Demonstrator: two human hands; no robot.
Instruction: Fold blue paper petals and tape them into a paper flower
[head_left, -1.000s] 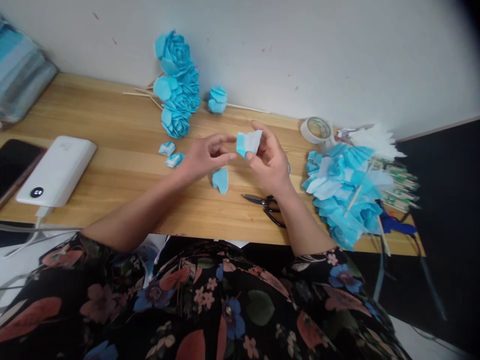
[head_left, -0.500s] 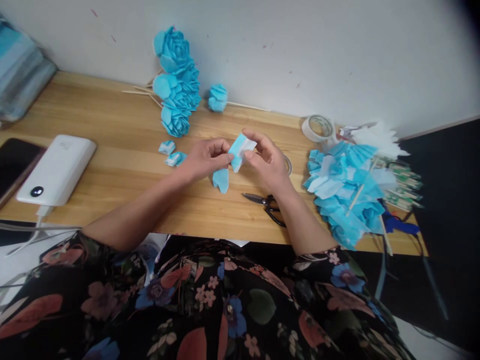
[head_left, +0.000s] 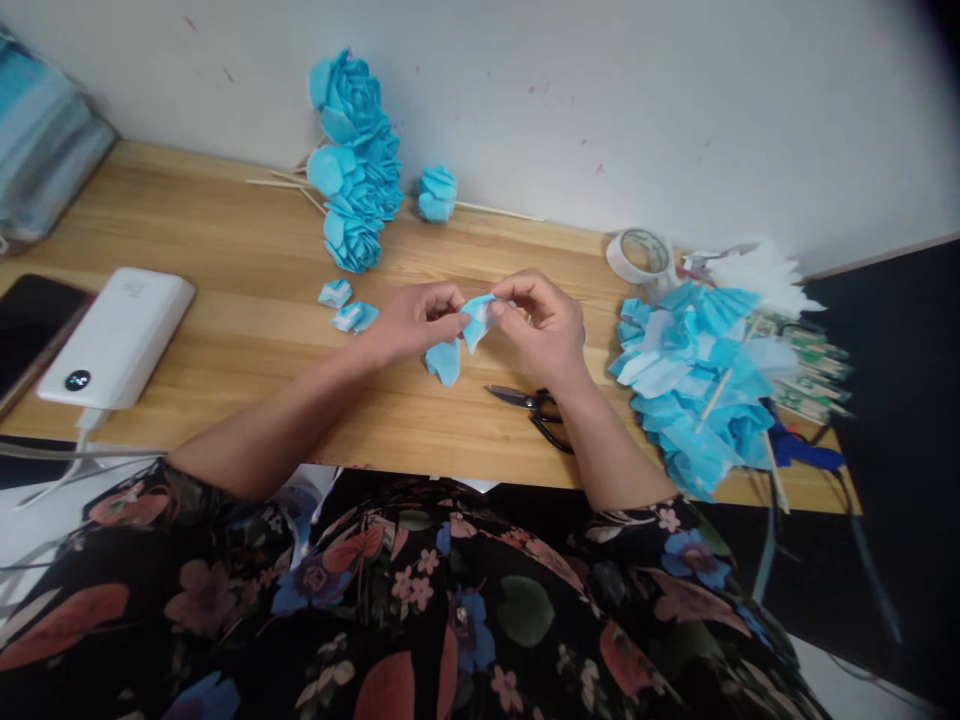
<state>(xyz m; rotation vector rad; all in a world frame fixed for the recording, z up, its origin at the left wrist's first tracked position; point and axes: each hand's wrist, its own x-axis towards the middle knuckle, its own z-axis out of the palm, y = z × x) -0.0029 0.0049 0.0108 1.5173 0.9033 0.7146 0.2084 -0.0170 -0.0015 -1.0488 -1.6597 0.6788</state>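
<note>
My left hand (head_left: 415, 320) and my right hand (head_left: 546, 325) meet over the middle of the wooden desk (head_left: 225, 260). Both pinch a small folded piece of blue and white paper (head_left: 475, 316) between fingertips and thumbs. Just below it on the desk lies a loose blue paper piece (head_left: 444, 362). Black scissors (head_left: 534, 407) rest under my right wrist.
Finished blue paper flowers (head_left: 355, 160) on sticks lie at the back by the wall, one small flower (head_left: 436, 194) beside them. Two small blue scraps (head_left: 346, 307) sit left of my hands. A tape roll (head_left: 637, 256), a pile of blue paper (head_left: 690, 370), a white power bank (head_left: 118, 337) and a phone (head_left: 30, 330) are around.
My hands have come together and lowered toward the desk. The paper, held up by my right hand alone before, is now pinched by both hands and more folded.
</note>
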